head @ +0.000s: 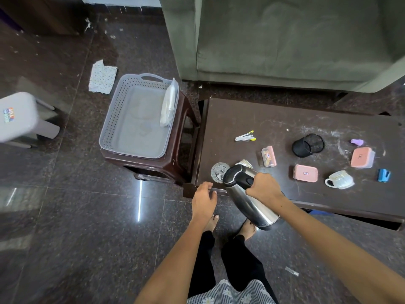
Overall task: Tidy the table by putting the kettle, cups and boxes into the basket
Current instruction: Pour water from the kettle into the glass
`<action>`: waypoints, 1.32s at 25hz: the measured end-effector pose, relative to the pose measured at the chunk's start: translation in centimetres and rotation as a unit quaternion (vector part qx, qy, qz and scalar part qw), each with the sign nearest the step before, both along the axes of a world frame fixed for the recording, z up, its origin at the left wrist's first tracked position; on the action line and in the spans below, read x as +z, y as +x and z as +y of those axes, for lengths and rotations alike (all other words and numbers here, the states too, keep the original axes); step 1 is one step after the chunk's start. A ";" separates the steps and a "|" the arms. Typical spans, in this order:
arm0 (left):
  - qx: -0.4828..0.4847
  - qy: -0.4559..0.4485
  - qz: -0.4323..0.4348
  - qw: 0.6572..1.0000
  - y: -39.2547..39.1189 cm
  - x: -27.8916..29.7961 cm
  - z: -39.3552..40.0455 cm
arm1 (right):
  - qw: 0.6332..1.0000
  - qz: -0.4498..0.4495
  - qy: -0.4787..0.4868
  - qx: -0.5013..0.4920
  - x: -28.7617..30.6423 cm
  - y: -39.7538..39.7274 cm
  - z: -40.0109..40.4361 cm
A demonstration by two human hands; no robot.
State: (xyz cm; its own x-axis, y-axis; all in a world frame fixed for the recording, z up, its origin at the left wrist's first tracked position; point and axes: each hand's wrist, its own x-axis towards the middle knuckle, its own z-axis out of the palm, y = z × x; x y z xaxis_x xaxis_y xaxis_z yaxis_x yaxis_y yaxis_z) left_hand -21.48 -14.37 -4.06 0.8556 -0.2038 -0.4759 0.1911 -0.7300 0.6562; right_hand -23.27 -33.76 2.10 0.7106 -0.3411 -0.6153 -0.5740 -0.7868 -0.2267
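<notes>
My right hand (264, 187) grips the black handle of a steel kettle (252, 207), held tilted above the near left corner of the dark table (252, 119). My left hand (203, 201) hovers open beside that corner, holding nothing. A clear glass (219, 172) and a patterned cup (245, 164) stand just behind the kettle. Three pink lidded boxes sit on the table: one (269, 156), another (305, 173), and a third (362, 157). A pale mug (340, 179) lies between them. The grey perforated basket (109, 126) rests on a brown stool (175, 154) left of the table, with a clear bag (168, 104) inside.
A black mesh pen cup (308, 145), stapler (245, 137), purple item (357, 141) and blue item (384, 175) also lie on the table. A green sofa (285, 40) stands behind it. A grey stool (19, 117) and a cloth (102, 76) are on the floor at left.
</notes>
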 end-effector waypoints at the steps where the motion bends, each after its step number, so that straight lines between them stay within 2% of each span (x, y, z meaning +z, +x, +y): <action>1: -0.002 0.002 -0.001 1.000 0.0 0.0 0.0 | 1.000 0.000 0.003 0.002 0.1 0.1 0.0; 15: -0.019 0.008 0.005 1.000 0.2 -0.1 -0.5 | 0.999 0.011 -0.011 0.045 1.3 0.8 0.4; 33: -0.023 0.003 -0.006 1.000 0.4 0.4 -0.9 | 0.999 0.030 -0.016 0.038 2.0 2.1 1.1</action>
